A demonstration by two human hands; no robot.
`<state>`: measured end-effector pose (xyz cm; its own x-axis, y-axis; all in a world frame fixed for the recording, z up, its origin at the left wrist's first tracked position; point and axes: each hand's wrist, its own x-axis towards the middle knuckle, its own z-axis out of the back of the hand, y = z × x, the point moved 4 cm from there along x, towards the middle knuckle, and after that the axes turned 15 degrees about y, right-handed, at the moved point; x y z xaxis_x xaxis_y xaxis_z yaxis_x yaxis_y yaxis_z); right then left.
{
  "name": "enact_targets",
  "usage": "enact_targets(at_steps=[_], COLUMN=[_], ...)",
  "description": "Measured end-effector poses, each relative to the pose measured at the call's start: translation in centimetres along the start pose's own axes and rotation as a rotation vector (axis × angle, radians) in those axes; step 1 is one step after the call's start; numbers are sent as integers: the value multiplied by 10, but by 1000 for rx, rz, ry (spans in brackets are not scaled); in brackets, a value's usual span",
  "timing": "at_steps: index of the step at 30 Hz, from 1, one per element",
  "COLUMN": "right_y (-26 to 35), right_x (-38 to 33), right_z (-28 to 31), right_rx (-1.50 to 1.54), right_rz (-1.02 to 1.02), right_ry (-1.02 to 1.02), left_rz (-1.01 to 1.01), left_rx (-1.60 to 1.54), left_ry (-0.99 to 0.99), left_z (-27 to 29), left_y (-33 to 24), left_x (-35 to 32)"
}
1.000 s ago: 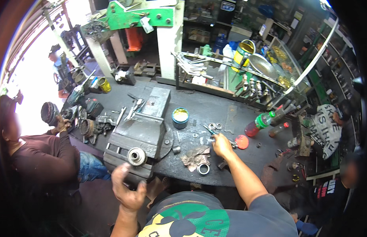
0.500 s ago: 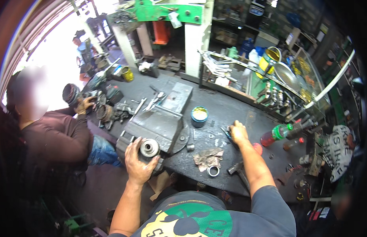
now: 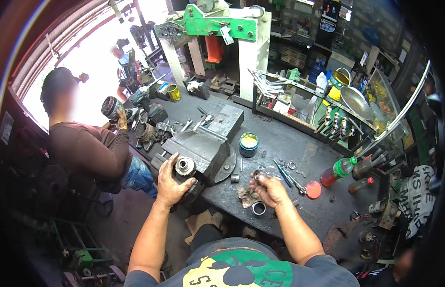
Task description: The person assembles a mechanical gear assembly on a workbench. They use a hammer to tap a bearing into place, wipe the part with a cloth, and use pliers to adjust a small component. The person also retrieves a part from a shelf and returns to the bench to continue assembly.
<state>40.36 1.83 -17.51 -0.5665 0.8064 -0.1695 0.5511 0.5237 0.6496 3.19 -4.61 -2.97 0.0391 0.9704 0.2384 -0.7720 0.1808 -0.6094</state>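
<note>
At the bench vise (image 3: 203,148), the left hand (image 3: 172,184) curls its fingers around a toothed gear part (image 3: 185,167) beside the vise's front, while the right hand (image 3: 270,190) pinches a small metal ring (image 3: 257,174) above the dark workbench (image 3: 280,143).

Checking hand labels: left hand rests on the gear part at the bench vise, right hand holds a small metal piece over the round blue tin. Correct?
Not quite. In the head view the right hand holds the small metal piece over the rag, short of the blue tin. The left hand is on the gear part at the vise.
</note>
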Motion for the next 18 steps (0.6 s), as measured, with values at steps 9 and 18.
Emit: enact_targets(at_steps=[9,18], right_y=[-5,13], right_x=[18,75], right_z=[-130,-286], right_rx=[-670,-1624], right_rz=[63,423], right_ry=[160,185], left_rz=[-170,-304], left_rx=[-519,-340], left_ry=[-79,110], left_z=[-4,26], left_y=[18,18], left_x=[-4,-1])
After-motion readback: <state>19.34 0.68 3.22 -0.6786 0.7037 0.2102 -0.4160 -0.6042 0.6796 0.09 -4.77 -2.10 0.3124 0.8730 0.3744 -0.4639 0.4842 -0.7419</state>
